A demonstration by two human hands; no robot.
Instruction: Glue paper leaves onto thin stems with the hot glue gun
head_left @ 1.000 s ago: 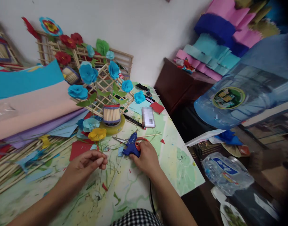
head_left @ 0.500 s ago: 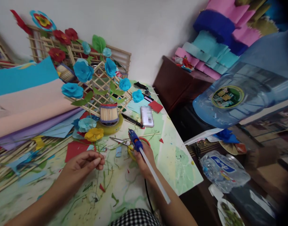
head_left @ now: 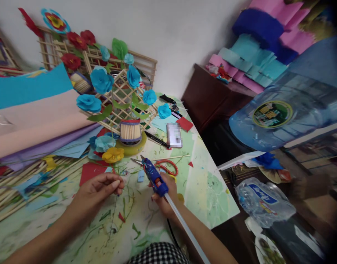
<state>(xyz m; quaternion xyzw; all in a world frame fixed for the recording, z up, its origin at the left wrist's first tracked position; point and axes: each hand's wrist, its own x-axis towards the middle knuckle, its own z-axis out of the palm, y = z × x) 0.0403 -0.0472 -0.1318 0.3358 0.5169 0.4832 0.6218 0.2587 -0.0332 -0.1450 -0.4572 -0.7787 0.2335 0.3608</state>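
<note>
My left hand [head_left: 102,189] is closed in a pinch on the thin stem of a yellow paper flower [head_left: 112,155]. The bloom stands just above my fingertips, and a thin line of stem shows below them. In my right hand [head_left: 167,194] is a blue hot glue gun [head_left: 154,178], with a long pale glue stick [head_left: 185,225] sticking out of its back. Its nozzle points up and left, a little right of the flower and apart from it. Scissors with red handles [head_left: 172,167] lie behind the gun, partly covered by it.
A lattice stand [head_left: 120,93] with blue paper flowers and a stick basket [head_left: 130,131] stands behind. Paper sheets [head_left: 42,121] and thin sticks [head_left: 8,200] fill the left side. A pen [head_left: 157,139] and a blurred-out phone-like item [head_left: 174,135] lie farther back. A water jug [head_left: 267,117] stands right.
My right hand has tilted and brought the glue gun up and left, nearer the yellow flower. More of the scissors' red handles shows. My left hand keeps its pinch, and the view has shifted slightly.
</note>
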